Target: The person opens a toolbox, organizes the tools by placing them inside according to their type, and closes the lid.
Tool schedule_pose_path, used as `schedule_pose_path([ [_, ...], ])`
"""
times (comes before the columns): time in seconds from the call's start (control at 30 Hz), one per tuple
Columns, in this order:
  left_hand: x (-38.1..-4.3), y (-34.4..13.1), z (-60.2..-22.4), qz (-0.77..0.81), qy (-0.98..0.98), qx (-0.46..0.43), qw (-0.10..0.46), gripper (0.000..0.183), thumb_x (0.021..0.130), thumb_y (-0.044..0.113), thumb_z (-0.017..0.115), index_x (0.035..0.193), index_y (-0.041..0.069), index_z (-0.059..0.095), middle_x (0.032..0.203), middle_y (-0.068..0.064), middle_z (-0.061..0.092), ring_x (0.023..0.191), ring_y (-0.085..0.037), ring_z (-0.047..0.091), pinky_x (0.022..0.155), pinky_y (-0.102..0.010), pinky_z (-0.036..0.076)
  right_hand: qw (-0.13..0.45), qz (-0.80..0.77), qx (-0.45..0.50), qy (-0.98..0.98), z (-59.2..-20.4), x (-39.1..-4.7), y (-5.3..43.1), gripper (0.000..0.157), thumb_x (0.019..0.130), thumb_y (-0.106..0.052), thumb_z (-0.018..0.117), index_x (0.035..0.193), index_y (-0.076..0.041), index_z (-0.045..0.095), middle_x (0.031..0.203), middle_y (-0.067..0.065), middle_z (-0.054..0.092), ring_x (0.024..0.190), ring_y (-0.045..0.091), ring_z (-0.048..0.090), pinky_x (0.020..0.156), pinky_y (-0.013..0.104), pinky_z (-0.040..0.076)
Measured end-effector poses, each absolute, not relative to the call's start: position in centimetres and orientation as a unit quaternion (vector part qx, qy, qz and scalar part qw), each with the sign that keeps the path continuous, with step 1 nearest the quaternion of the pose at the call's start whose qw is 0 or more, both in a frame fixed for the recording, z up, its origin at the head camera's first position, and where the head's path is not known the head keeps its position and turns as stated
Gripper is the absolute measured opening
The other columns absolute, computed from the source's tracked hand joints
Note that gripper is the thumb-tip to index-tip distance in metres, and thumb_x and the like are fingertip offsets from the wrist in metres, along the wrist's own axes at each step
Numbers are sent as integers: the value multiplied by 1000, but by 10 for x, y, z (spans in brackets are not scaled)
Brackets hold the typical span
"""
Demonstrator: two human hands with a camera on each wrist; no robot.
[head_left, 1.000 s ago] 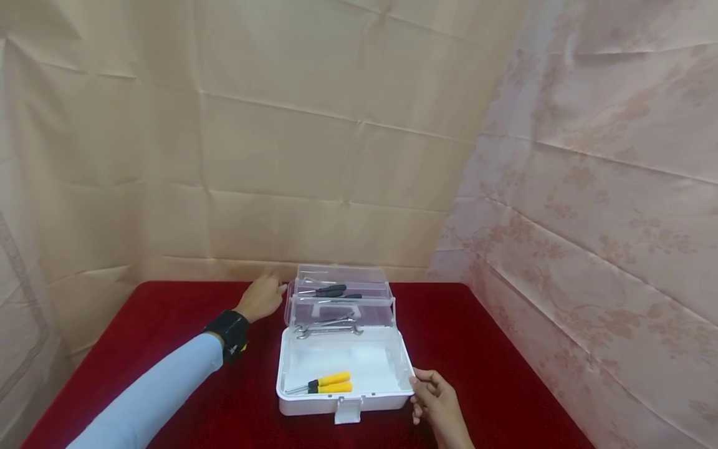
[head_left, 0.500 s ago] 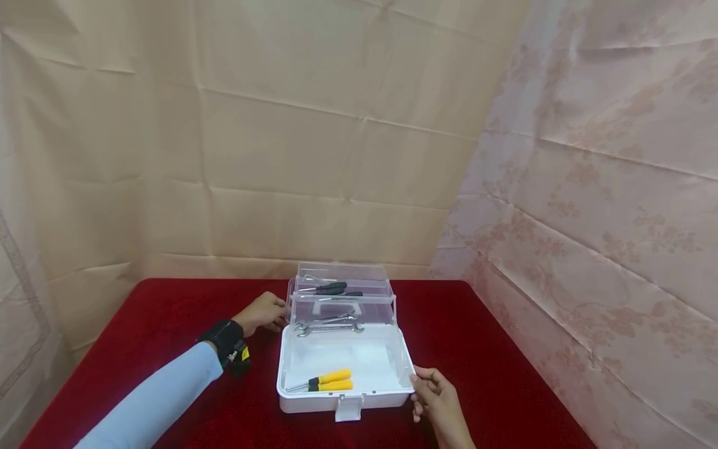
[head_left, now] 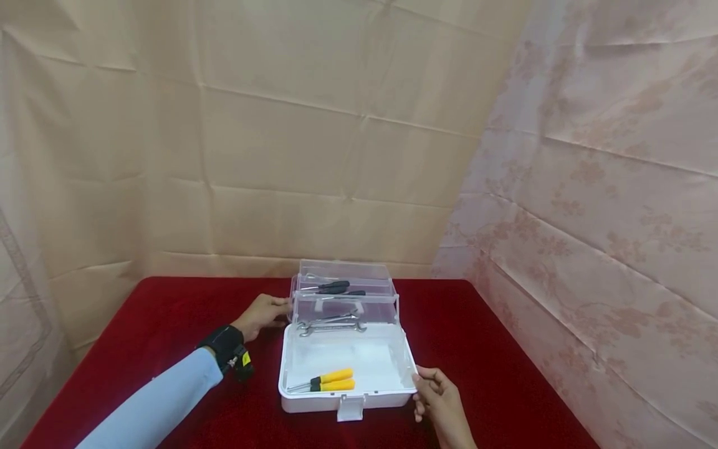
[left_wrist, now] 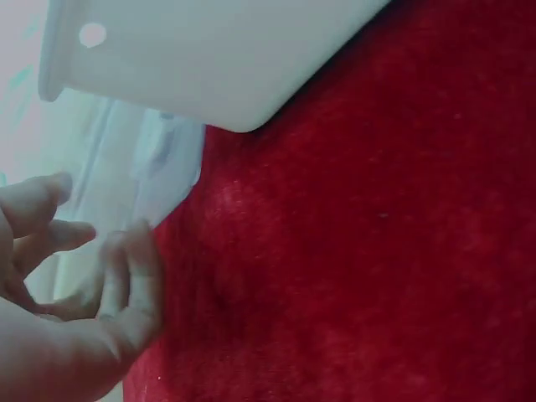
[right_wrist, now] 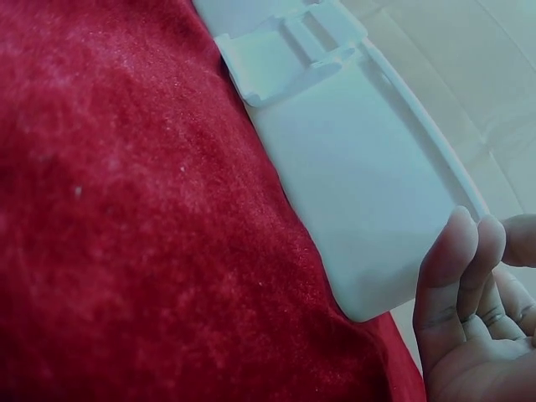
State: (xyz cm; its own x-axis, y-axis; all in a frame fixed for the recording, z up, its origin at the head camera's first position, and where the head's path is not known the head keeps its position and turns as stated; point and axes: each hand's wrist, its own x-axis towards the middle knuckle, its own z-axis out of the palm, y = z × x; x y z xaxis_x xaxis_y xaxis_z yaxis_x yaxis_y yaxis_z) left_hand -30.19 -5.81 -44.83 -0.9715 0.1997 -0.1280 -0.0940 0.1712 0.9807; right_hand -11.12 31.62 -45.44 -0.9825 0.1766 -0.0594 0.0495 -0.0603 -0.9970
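Note:
A white toolbox [head_left: 350, 402] sits with its clear lid [head_left: 342, 269] swung back and clear trays raised behind the base. Two yellow-handled screwdrivers [head_left: 336, 375] lie at the front left inside it. Metal wrenches [head_left: 331, 327] lie in the lowest tray, and black-handled screwdrivers [head_left: 333, 287] in the one above. My left hand [head_left: 261, 315] is at the left edge of the clear lid, fingers loosely bent and spread in the left wrist view; contact is hard to tell. My right hand [head_left: 440, 402] pinches the base's front right corner, fingertips [right_wrist: 456, 239] at the rim.
Red cloth [head_left: 465, 349] covers the table under the toolbox. A beige curtain [head_left: 280, 156] hangs behind, and a floral curtain [head_left: 606, 206] runs along the right side. The latch [head_left: 350, 408] hangs down at the toolbox's front.
My left hand has come down and nearer along the toolbox's left side, from the back of the lid to its left edge. The right hand keeps its grip on the corner.

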Motion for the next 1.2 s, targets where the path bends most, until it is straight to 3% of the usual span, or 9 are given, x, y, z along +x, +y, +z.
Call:
schedule_pose_path([
  [0.17, -302, -58, -446, 665, 742, 44, 69, 45, 92, 17, 68, 131, -3, 58, 121, -21, 62, 89, -22, 67, 80, -37, 52, 42, 721, -94, -685, -452, -111, 312, 50, 90, -20, 69, 126, 8, 48, 74, 7, 53, 50, 13, 45, 47, 28, 44],
  [0.47, -291, -61, -432, 640, 760, 112, -24, 45, 93, 13, 65, 138, 13, 57, 109, -14, 62, 93, -28, 64, 83, -39, 51, 42, 719, -90, -688, -448, -115, 314, 50, 90, -20, 69, 126, 8, 49, 74, 9, 53, 51, 13, 45, 48, 28, 44],
  [0.7, -280, -59, -429, 657, 744, 116, -45, 43, 94, 17, 64, 136, 20, 60, 114, -9, 67, 92, -23, 69, 83, -33, 51, 44, 716, -86, -692, -450, -117, 316, 54, 90, -24, 69, 128, 8, 49, 74, 8, 54, 51, 12, 45, 49, 27, 45],
  [0.9, -273, -55, -432, 585, 790, 147, -111, 46, 92, 14, 67, 136, 23, 60, 104, -1, 67, 98, -20, 65, 85, -33, 50, 64, 690, -85, -716, -453, -114, 323, 52, 88, -19, 71, 129, 6, 53, 78, 12, 57, 55, 14, 51, 53, 33, 50],
  [1.07, -271, -55, -437, 536, 812, 162, -162, 43, 88, 17, 72, 129, 22, 64, 101, 5, 67, 98, -18, 61, 86, -35, 50, 74, 650, -59, -754, -455, -111, 327, 57, 79, -10, 78, 129, 4, 56, 83, 18, 61, 59, 18, 58, 55, 39, 53],
  [1.2, -269, -57, -438, 531, 814, 166, -165, 34, 87, 18, 74, 119, 22, 66, 102, 5, 66, 97, -17, 61, 81, -31, 52, 69, 638, -41, -766, -456, -110, 327, 62, 75, -7, 80, 130, 4, 55, 86, 20, 62, 61, 19, 59, 56, 40, 53],
])
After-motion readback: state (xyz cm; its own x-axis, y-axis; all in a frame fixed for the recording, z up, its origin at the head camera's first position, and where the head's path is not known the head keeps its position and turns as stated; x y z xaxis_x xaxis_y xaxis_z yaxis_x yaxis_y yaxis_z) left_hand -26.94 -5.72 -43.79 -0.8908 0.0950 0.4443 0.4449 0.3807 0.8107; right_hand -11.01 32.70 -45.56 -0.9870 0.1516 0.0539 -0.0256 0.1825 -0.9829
